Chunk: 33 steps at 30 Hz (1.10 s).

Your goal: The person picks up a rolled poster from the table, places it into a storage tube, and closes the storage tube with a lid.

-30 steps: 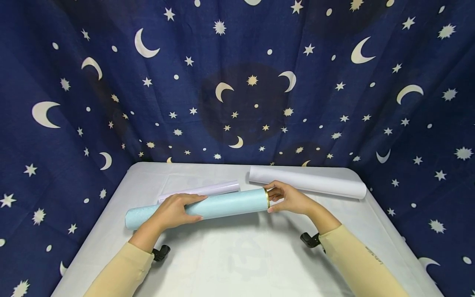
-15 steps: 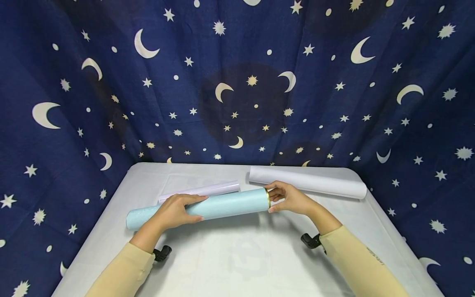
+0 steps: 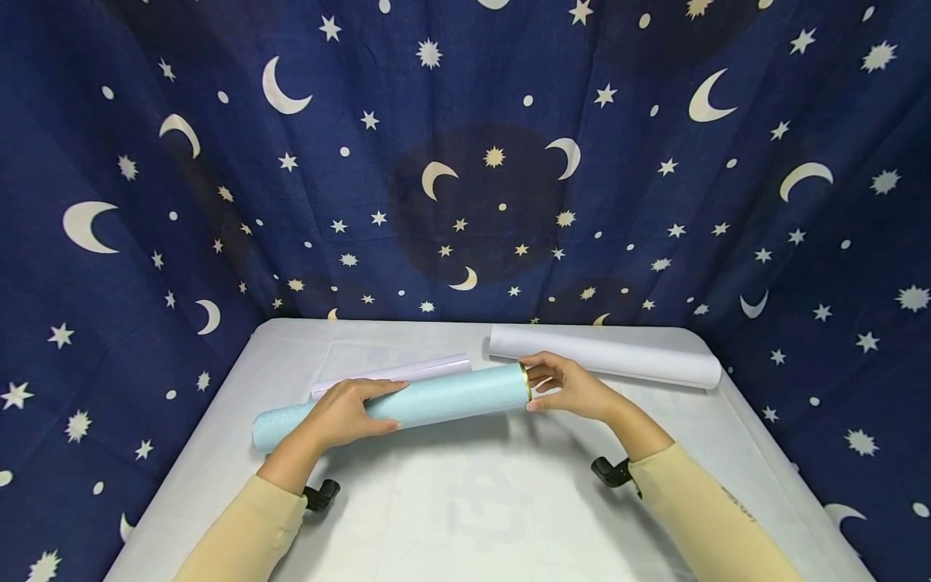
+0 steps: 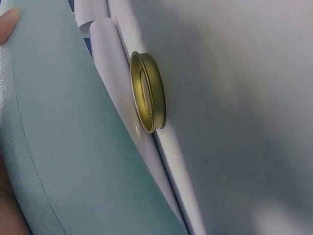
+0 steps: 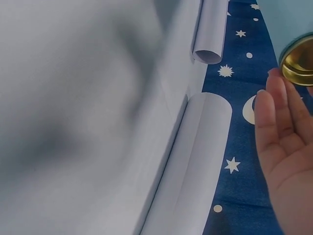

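A long light-blue cardboard tube (image 3: 465, 396) with a gold metal rim at its right end is held above the table. My left hand (image 3: 349, 416) grips it left of its middle, fingers over the top and thumb along the near side. At the rimmed end my right hand (image 3: 570, 390) pinches the tube, thumb below and fingertips on the far edge. A hollow gold metal end (image 5: 299, 63) shows there in the right wrist view. The left wrist view has a separate gold metal ring (image 4: 148, 93), standing on edge beyond the tube (image 4: 73, 122); the head view hides it.
A thin pale-lilac paper roll (image 3: 436, 369) lies behind the tube. Farther right, a thicker white paper roll (image 3: 618, 356) lies near the back edge of the white-covered table (image 3: 480, 517). A dark-blue star-and-moon curtain (image 3: 465, 105) hangs around the table.
The tube has shifted slightly right, and its rimmed end has risen a little. Both hands keep their hold and move with it.
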Tool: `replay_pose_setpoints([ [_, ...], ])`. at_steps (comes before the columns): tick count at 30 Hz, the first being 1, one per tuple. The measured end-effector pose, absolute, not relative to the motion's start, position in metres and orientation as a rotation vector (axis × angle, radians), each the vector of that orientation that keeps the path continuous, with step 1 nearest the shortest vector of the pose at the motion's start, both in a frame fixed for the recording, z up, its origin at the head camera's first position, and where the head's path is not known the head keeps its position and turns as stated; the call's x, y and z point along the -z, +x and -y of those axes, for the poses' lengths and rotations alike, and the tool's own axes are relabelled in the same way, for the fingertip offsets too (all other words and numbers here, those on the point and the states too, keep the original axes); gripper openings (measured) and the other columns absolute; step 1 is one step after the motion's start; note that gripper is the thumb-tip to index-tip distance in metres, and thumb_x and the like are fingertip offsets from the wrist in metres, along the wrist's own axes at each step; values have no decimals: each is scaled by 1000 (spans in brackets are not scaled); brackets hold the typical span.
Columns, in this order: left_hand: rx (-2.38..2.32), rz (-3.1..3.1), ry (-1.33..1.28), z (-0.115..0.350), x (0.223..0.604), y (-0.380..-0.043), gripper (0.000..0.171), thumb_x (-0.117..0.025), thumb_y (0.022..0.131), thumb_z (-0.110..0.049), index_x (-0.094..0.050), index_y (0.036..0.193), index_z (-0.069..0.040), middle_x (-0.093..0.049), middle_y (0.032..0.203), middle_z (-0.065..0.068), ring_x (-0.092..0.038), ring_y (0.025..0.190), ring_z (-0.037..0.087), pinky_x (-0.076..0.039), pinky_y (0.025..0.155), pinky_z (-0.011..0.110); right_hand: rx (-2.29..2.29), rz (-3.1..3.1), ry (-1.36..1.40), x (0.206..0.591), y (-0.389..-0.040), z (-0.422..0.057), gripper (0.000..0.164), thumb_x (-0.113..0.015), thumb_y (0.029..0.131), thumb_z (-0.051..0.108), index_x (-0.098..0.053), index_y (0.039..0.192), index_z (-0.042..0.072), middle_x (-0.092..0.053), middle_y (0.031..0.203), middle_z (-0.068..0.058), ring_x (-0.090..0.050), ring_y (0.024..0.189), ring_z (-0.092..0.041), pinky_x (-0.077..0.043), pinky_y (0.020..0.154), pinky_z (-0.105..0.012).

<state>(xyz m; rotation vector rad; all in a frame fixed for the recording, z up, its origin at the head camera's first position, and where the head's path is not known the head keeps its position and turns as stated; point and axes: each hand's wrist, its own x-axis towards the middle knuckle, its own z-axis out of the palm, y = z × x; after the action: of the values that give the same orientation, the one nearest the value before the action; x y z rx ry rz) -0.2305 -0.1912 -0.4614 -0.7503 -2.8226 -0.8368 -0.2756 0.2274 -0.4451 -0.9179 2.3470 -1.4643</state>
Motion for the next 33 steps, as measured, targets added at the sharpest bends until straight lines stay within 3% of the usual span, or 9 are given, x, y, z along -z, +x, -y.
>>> replay_pose_setpoints([
  [5, 843, 2833, -746, 192, 463, -231, 64, -86, 75, -49, -64, 134, -41, -65, 130, -11, -61, 122, 20, -50, 99, 46, 1455, -2336, -927, 446, -276, -228, 68, -82, 84, 9, -49, 142, 0, -62, 128, -19, -60, 116, -36, -50, 94, -57],
  [12, 818, 2798, -781, 190, 463, -231, 64, -86, 75, -48, -64, 134, -38, -66, 129, -9, -62, 120, 19, -50, 99, 44, 1524, -2284, -896, 446, -274, -229, 63, -76, 89, 5, -46, 143, -6, -56, 135, -20, -57, 117, -39, -52, 96, -44],
  [19, 829, 2783, -789, 190, 465, -231, 64, -86, 75, -48, -64, 134, -40, -66, 129, -10, -62, 120, 18, -50, 99, 43, 1660, -2210, -820, 446, -270, -231, 58, -74, 91, 6, -50, 143, -2, -55, 139, -19, -56, 123, -39, -56, 91, -34],
  [33, 896, 2806, -722, 189, 466, -229, 64, -85, 74, -51, -63, 134, -44, -65, 131, -12, -60, 123, 19, -48, 101, 46, 1763, -2190, -794, 450, -270, -231, 59, -75, 88, 4, -52, 141, -6, -58, 140, -10, -61, 119, -20, -57, 89, -33],
])
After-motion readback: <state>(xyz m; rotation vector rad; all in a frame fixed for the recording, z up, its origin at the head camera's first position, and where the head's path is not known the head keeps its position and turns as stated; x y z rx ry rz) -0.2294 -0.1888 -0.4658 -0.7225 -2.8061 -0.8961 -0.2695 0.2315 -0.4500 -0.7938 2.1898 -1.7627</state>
